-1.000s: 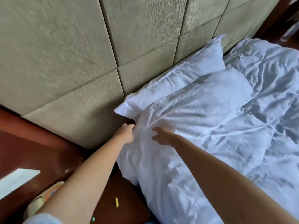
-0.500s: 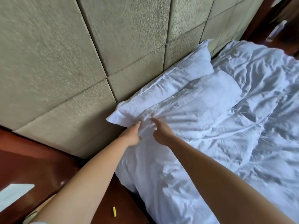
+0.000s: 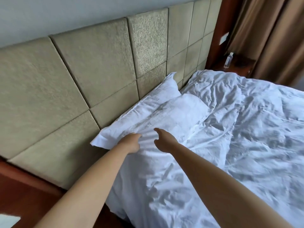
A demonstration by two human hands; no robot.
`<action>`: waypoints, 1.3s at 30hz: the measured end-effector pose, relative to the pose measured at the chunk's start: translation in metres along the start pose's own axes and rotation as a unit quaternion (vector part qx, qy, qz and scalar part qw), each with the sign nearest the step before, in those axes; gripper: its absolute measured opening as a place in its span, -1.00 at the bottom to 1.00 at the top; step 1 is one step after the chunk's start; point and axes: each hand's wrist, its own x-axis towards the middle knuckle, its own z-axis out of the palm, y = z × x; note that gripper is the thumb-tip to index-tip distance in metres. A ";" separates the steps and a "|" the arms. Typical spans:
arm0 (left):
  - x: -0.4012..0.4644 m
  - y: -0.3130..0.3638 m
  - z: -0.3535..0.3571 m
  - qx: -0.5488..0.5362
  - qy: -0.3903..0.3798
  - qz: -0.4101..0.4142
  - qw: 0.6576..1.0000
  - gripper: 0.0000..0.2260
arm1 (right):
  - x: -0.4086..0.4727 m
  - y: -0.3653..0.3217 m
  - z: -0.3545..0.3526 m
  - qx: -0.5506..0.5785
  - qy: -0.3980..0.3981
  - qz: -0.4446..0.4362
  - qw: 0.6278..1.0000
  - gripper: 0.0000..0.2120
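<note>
Risk: the crumpled white cotton duvet (image 3: 230, 145) skews and re-wrinkles if only one side is pulled. The flat white rectangular pillow (image 3: 164, 102), against the padded olive fabric headboard (image 3: 98, 71), may slide too. The duvet's top edge lies under both hands. The left hand (image 3: 130, 143) pinches the fabric. The right hand (image 3: 164, 140) is relaxed, fingers loose, just touching it.

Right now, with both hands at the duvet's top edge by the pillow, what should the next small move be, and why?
Probably close the right hand on the duvet edge beside the left hand, then pull it flat. The left hand's grip draws taut folds in the cloth, the right hand looks open and holds nothing, and the duvet lies creased over the pillow.
</note>
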 end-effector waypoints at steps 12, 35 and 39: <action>-0.082 0.111 0.048 0.078 -0.045 0.042 0.995 -0.55 | -0.136 0.100 -0.015 0.008 0.001 0.089 0.996 -0.47; -0.250 0.143 0.155 0.096 -0.109 0.199 0.969 -0.53 | -0.394 0.113 0.071 -0.006 0.031 0.256 0.966 -0.49; -0.258 0.161 0.184 0.109 -0.124 0.194 0.967 -0.51 | -0.411 0.139 0.083 0.005 0.004 0.264 0.965 -0.50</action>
